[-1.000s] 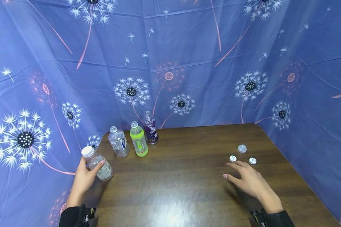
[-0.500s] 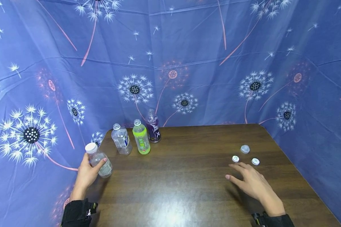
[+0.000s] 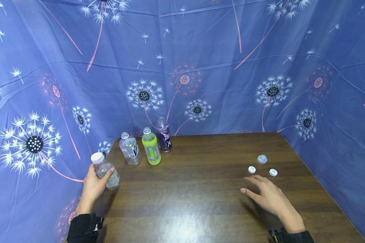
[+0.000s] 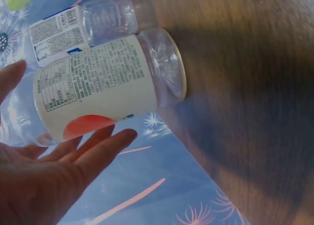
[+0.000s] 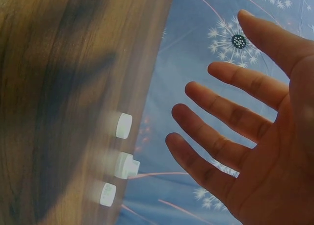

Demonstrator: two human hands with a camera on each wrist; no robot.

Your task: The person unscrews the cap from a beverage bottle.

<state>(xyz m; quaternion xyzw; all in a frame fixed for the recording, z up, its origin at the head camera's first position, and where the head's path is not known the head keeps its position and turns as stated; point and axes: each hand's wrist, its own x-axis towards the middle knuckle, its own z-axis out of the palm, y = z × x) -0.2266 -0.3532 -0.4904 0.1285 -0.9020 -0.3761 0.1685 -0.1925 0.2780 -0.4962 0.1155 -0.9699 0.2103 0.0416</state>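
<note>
In the head view my left hand [image 3: 92, 185] grips a clear plastic bottle [image 3: 113, 181] with a white cap [image 3: 97, 157], thumb in front and fingers behind. Up close in the left wrist view, that bottle has a pale printed label [image 4: 98, 83] with a red patch; whether its base touches the table I cannot tell. My right hand [image 3: 270, 197] hovers, fingers spread and holding nothing, nearest to three bottle caps: two white caps [image 3: 251, 169] [image 3: 273, 172] and a translucent cap [image 3: 262, 159]. The right wrist view shows these caps [image 5: 124, 126] apart from the fingers [image 5: 221, 114].
Three uncapped bottles stand at the back left: a clear bottle [image 3: 130, 148], a green-banded bottle [image 3: 151, 148] and a purple-labelled bottle [image 3: 164, 136]. The brown wooden table [image 3: 200, 168] meets a blue dandelion-patterned cloth [image 3: 216, 84] behind and at both sides.
The head view has shifted slightly. My left hand stays on the capped bottle, and my right hand still hovers near the caps. Almost nothing differs in the last half second.
</note>
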